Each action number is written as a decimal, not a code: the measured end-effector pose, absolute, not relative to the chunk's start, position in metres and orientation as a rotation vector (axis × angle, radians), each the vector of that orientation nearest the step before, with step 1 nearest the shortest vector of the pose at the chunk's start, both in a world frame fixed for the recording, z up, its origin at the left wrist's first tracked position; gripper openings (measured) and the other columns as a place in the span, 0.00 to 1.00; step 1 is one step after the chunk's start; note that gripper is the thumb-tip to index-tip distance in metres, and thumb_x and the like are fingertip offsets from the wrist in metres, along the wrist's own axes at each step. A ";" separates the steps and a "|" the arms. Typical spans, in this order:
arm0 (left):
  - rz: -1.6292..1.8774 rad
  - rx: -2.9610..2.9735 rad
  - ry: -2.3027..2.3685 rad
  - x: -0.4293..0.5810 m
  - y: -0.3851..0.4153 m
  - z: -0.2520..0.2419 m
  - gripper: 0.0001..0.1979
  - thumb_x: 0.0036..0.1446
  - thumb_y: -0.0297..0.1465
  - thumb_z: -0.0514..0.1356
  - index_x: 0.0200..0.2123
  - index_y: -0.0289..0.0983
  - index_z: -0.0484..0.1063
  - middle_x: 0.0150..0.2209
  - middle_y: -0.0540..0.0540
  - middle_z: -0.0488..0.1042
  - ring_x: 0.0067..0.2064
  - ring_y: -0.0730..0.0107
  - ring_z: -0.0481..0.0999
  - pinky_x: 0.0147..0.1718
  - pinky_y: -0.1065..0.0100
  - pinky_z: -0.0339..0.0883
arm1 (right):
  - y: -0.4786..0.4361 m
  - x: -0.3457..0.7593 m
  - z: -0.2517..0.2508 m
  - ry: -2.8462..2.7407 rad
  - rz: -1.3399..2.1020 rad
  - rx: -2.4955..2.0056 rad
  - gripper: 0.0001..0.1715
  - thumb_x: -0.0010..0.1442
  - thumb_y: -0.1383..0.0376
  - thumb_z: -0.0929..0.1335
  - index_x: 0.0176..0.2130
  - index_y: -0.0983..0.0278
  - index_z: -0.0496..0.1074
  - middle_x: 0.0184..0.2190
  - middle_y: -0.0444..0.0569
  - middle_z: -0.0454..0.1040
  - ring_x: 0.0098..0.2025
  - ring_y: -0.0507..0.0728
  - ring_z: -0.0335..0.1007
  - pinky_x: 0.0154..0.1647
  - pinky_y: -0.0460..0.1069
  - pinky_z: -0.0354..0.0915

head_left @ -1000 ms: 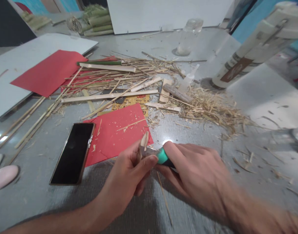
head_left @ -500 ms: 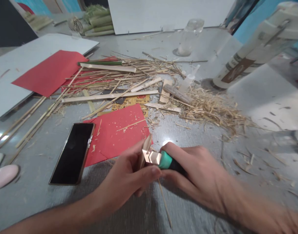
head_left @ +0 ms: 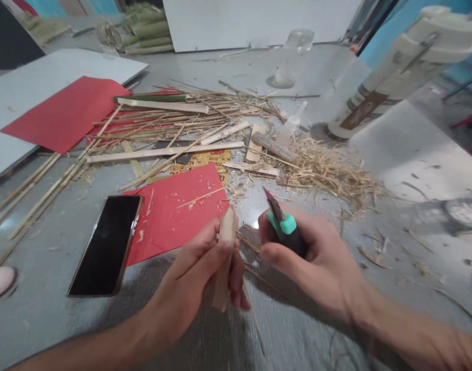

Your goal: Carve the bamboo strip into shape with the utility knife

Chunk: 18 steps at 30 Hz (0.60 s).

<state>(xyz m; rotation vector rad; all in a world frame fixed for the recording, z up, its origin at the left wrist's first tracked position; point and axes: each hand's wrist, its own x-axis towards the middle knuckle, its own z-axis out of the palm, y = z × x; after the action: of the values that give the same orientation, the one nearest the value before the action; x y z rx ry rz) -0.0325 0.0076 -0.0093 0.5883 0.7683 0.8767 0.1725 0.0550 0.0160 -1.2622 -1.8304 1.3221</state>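
Observation:
Between the thumb and fingers of my left hand is a pale piece of wood, held upright with its top tapering to a blunt end. My right hand is wrapped round the dark handle of a utility knife with a turquoise collar. Its blade points up and a little left, apart from the wood. A red sheet of paper with small shavings on it lies just beyond my left hand. Thin straw stalks rest on the table below the hands.
A phone lies on the left. Many straw stalks spread across the middle, beside a heap of shavings and a small glue bottle. A glass bottle and a tall white container stand behind.
The knife has come away from the wood to the right, and its blade has turned upward. My left hand has shifted slightly left and down, leaving more of the wood showing.

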 end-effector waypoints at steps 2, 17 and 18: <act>0.859 0.722 0.880 -0.030 0.006 -0.007 0.13 0.75 0.43 0.61 0.43 0.39 0.71 0.30 0.49 0.79 0.32 0.69 0.82 0.36 0.69 0.76 | 0.053 0.168 0.016 -1.715 1.483 -1.239 0.15 0.65 0.59 0.71 0.30 0.59 0.66 0.22 0.38 0.67 0.25 0.50 0.62 0.25 0.46 0.59; 0.770 0.814 0.947 -0.028 0.001 -0.004 0.15 0.72 0.45 0.64 0.46 0.42 0.67 0.27 0.52 0.81 0.26 0.71 0.80 0.25 0.74 0.74 | 0.047 0.160 0.007 -1.401 1.774 -1.185 0.13 0.66 0.60 0.71 0.31 0.61 0.69 0.22 0.37 0.63 0.24 0.49 0.58 0.24 0.46 0.57; 0.760 0.782 0.918 -0.028 0.002 -0.005 0.15 0.72 0.45 0.64 0.46 0.42 0.66 0.26 0.53 0.80 0.26 0.70 0.81 0.25 0.73 0.75 | 0.046 0.159 0.006 -1.347 1.816 -1.168 0.14 0.65 0.59 0.72 0.31 0.61 0.69 0.22 0.37 0.62 0.24 0.49 0.58 0.24 0.46 0.57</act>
<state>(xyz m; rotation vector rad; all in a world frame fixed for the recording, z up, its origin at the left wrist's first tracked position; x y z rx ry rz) -0.0278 0.0018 -0.0045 0.7820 0.9181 0.7600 0.1592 0.0460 0.0063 -1.1677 -1.3466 1.8160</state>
